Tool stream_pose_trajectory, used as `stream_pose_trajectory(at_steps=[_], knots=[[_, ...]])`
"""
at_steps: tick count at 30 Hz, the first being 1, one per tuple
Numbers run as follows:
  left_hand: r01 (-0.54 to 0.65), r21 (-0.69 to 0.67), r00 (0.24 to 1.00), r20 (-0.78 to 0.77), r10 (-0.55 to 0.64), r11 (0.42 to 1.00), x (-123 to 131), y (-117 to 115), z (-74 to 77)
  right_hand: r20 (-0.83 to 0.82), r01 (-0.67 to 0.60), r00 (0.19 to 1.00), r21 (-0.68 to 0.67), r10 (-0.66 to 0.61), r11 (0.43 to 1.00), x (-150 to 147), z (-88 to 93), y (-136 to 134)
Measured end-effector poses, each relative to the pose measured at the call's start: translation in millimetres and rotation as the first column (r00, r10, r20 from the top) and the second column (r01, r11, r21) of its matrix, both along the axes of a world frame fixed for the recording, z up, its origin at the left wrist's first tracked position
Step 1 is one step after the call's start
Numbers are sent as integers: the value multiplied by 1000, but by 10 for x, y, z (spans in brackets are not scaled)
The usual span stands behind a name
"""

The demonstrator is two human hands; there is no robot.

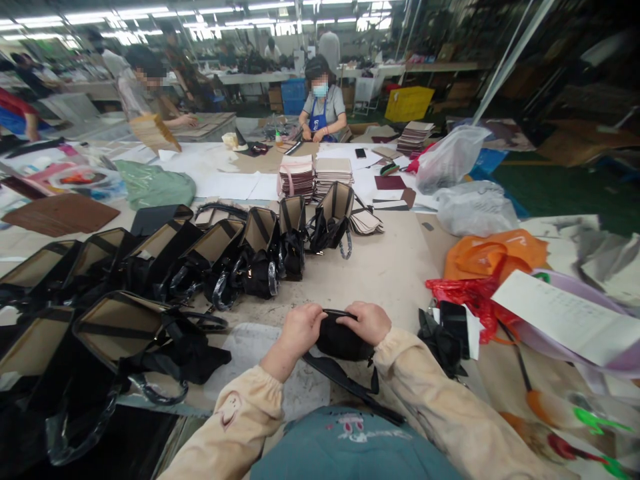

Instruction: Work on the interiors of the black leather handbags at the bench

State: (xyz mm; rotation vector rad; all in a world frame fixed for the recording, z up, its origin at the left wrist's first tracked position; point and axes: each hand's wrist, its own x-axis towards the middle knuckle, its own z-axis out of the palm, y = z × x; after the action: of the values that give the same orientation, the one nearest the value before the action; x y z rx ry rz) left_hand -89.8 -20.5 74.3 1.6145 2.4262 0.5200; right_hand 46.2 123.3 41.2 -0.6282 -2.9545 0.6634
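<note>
A small black bag [345,340] is held between my two hands near the front edge of the table. My left hand [303,328] pinches its upper left rim, fingers closed. On the upper right of the same rim, my right hand [367,321] grips with the thumb lying across the edge. A black strap [345,381] hangs below the bag toward my teal apron. The fingers' far sides are hidden behind the bag. Left of my hands stand rows of black handbags [260,230] with tan insides and plastic-wrapped handles.
Stacks of cut panels [334,175] lie farther back, before a seated co-worker [323,110] in a blue apron. At right are an orange bag [493,253], red plastic [467,293], black pieces [440,340], a white pad [565,320] and brushes [545,403].
</note>
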Motion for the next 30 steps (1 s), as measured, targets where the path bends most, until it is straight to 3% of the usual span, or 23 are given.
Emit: stream_pose_trajectory(at_steps=[10, 16, 22, 30], knots=[[-27, -23, 1000, -14, 27, 999, -1, 47, -14, -42, -37, 999, -39, 35, 999, 8, 11, 30], [103, 19, 990, 92, -104, 994, -55, -62, 48, -61, -60, 997, -80, 55, 995, 6, 28, 33], [154, 31, 979, 131, -157, 988, -58, -110, 72, -101, -63, 993, -95, 54, 993, 2, 29, 31], [61, 27, 994, 92, -64, 998, -40, -79, 45, -82, -63, 995, -57, 58, 996, 14, 21, 6]])
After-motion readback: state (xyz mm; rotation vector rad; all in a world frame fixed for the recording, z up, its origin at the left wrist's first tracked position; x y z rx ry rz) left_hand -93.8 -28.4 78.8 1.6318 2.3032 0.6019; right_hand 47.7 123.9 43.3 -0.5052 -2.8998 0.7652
